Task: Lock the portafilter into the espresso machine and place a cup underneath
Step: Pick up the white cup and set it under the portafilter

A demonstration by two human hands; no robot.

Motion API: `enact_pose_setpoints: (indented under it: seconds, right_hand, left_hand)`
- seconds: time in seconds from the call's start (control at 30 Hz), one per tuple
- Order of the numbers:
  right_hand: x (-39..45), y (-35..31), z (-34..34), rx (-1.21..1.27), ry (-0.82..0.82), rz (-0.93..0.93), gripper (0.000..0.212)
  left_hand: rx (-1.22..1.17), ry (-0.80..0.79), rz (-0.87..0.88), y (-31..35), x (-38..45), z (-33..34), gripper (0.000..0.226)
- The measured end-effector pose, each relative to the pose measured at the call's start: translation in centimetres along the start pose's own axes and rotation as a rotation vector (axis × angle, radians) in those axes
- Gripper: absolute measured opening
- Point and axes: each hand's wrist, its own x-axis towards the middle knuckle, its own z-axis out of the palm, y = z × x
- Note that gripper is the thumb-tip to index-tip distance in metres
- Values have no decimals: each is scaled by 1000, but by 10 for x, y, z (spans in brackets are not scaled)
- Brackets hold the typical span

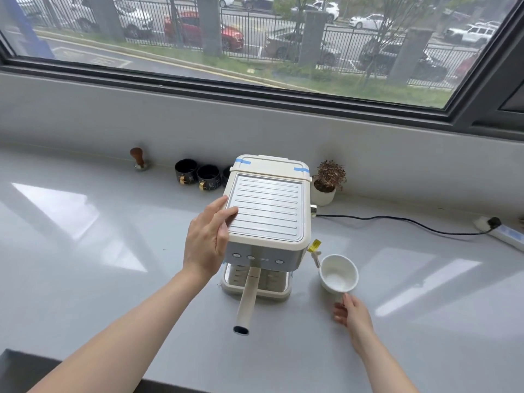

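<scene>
A cream espresso machine (266,211) stands on the grey counter (113,265). The portafilter (248,299) sits under its front, with the long cream handle pointing straight toward me. My left hand (208,239) lies flat against the machine's left top edge, thumb on the ribbed lid, fingers apart. My right hand (351,312) pinches the handle of a white cup (338,275), which is to the right of the machine, beside the steam wand (316,256). The cup is tilted so that its empty inside faces me. The drip tray (255,289) below the portafilter holds no cup.
Two black cups (198,175) with gold handles and a wooden-topped tamper (138,158) stand along the back wall. A small potted plant (327,182) is right of the machine. A black cable (397,222) runs to a power strip (502,232) at far right.
</scene>
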Motion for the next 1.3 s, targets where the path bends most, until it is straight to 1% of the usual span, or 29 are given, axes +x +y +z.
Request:
enact_pose_setpoints:
  seconds: [0.17, 0.27, 0.5, 0.6, 0.83, 1.13, 1.3]
  right_hand:
    - [-57, 39, -5, -70, -96, -11, 26]
    - [-77, 47, 5, -109, -169, -9, 26]
    - [-97, 10, 53, -169, -356, -100, 25]
    - [-96, -5, 74, -224, -392, -125, 26]
    - [-86, -25, 109, -253, -423, -115, 27]
    - [-78, -50, 126, -333, -396, -118, 24]
    - [-73, -56, 129, -414, -347, -167, 26]
  left_hand:
    - [17, -22, 1, -3, -1, -2, 44]
    - [28, -30, -5, -2, -1, -3, 44]
    - [79, -76, -26, 5, -3, -9, 47]
    - [96, -89, -25, 6, -4, -13, 49]
    - [130, -118, -28, 7, -5, -17, 49]
    - [116, -115, -22, 4, -5, -16, 49]
    - [117, -121, -16, 4, -4, -15, 50]
